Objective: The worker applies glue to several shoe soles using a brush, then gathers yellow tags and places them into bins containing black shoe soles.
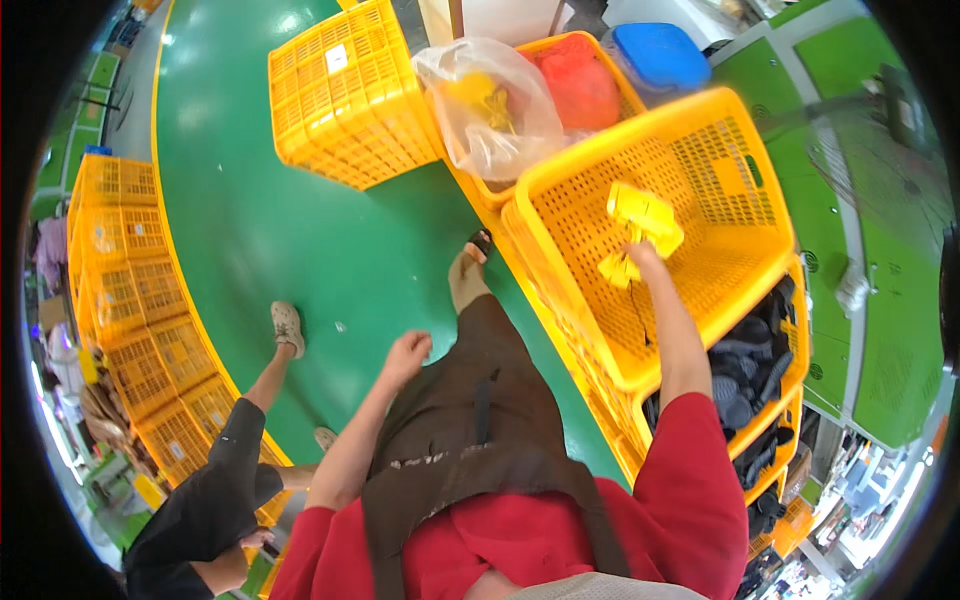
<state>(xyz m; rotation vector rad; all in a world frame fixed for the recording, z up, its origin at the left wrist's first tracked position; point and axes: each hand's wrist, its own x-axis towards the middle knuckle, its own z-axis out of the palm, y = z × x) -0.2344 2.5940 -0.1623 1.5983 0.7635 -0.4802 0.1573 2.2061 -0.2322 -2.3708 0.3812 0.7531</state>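
My right hand (642, 252) reaches into a yellow plastic crate (600, 345) and grips a bundle of yellow tags (640, 212), with a dark string hanging below it. The bundle looks crumpled, and its pieces fan out on both sides of the fingers. The crate has perforated walls and sits tilted on top of other crates. Beside my left thigh, my left hand (408, 355) hangs with its fingers curled in and nothing visible in them.
Next to that crate, another holds a clear plastic bag (490, 105) with yellow things inside and a red bag (578, 85). Black parts (745, 370) fill a lower crate. A yellow crate (345, 95) stands ahead on the green floor. Another person (210, 500) is at my left, near stacked crates (120, 260).
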